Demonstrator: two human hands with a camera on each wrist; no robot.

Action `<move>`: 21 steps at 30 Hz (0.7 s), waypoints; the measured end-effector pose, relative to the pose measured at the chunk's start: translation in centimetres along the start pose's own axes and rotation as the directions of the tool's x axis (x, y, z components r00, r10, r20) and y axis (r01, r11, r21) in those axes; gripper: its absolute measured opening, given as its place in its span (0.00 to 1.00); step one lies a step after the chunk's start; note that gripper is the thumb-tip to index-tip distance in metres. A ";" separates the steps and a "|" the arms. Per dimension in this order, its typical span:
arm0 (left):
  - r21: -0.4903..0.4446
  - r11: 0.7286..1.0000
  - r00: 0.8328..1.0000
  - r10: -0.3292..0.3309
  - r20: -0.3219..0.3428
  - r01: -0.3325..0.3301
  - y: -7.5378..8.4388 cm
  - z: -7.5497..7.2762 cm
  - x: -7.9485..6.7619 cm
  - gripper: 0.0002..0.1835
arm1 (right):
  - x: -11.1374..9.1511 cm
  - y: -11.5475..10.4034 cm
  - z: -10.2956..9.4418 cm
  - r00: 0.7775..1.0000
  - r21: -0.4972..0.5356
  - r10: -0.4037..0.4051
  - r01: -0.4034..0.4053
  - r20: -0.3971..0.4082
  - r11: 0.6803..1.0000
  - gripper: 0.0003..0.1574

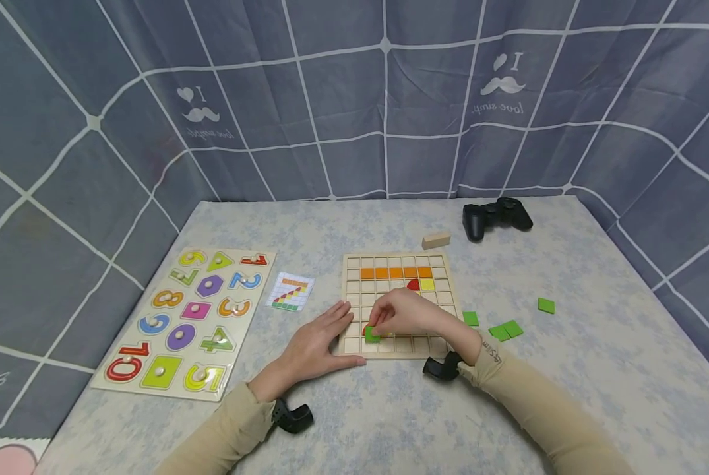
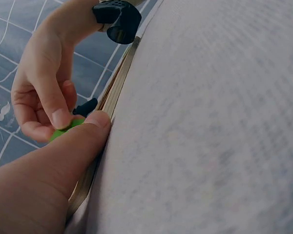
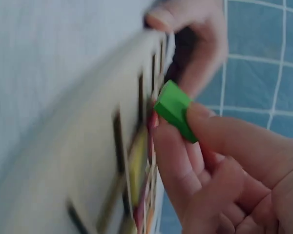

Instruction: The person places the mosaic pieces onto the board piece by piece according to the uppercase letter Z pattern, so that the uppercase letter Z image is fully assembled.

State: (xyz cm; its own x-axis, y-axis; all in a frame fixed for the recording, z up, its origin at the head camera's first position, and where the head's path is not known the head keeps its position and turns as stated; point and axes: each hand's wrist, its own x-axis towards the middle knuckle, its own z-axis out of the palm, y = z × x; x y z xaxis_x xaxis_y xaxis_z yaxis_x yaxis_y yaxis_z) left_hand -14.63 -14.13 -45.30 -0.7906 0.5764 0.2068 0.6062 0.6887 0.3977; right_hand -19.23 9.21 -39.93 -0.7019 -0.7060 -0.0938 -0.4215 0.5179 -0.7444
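Observation:
Between thumb and fingers my right hand (image 1: pixel 404 311) pinches a green square tile (image 3: pixel 175 108), held over the lower left cells of a wooden grid board (image 1: pixel 354 262). The left hand (image 1: pixel 318 340) rests at the board's left edge, its thumb along the near left corner and its fingers spread and fairly straight. A row of orange tiles (image 1: pixel 396 272) lies in the board's upper part. Below it sit a red piece (image 1: pixel 413 285) and a yellow tile (image 1: pixel 428 284). My right hand hides the middle of the board. A pattern card (image 1: pixel 291 291) lies left of the board.
Several loose green tiles (image 1: pixel 546 305) lie right of the board. A number puzzle board (image 1: pixel 182 323) takes up the left side of the table. Behind the grid board are a small wooden block (image 1: pixel 436 241) and a black game controller (image 1: pixel 496 216). Grey checked cloth (image 1: pixel 342 99) hangs around the table.

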 end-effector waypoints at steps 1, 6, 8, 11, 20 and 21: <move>-0.001 1.000 1.000 0.002 0.000 -0.002 0.0 0.0 0.0 0.47 | 0.1 -0.2 0.4 1.000 -0.022 0.006 -0.006 0.003 1.000 0.02; -0.002 1.000 1.000 0.007 0.001 -0.007 -0.1 0.1 0.1 0.46 | 0.3 -0.5 1.7 1.000 -0.163 0.007 -0.010 -0.019 0.987 0.02; -0.003 1.000 1.000 0.004 0.003 -0.004 -0.1 0.1 0.1 0.46 | -0.2 -0.6 1.6 0.999 -0.219 0.008 -0.017 -0.045 0.976 0.04; 0.000 1.000 1.000 -0.004 0.010 0.004 0.0 0.1 0.1 0.47 | -1.3 -0.5 0.6 0.996 -0.218 0.026 -0.043 -0.080 0.975 0.06; 0.006 1.000 1.000 -0.024 0.020 0.024 0.1 0.1 0.0 0.47 | -6.3 2.7 -4.6 0.993 -0.031 0.054 -0.058 -0.101 0.998 0.11; 0.005 1.000 0.999 -0.025 0.021 0.025 0.1 0.0 0.0 0.47 | -6.8 3.3 -5.0 0.993 -0.012 0.062 -0.064 -0.104 0.998 0.11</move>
State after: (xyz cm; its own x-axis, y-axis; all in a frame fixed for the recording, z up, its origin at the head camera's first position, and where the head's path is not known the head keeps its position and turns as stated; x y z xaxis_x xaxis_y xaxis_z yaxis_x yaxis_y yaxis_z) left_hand -14.59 -14.05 -45.29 -0.8035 0.5680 0.1783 0.5868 0.7051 0.3982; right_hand -18.71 18.13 -38.38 -0.7827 -0.6184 -0.0705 -0.3828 0.5676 -0.7289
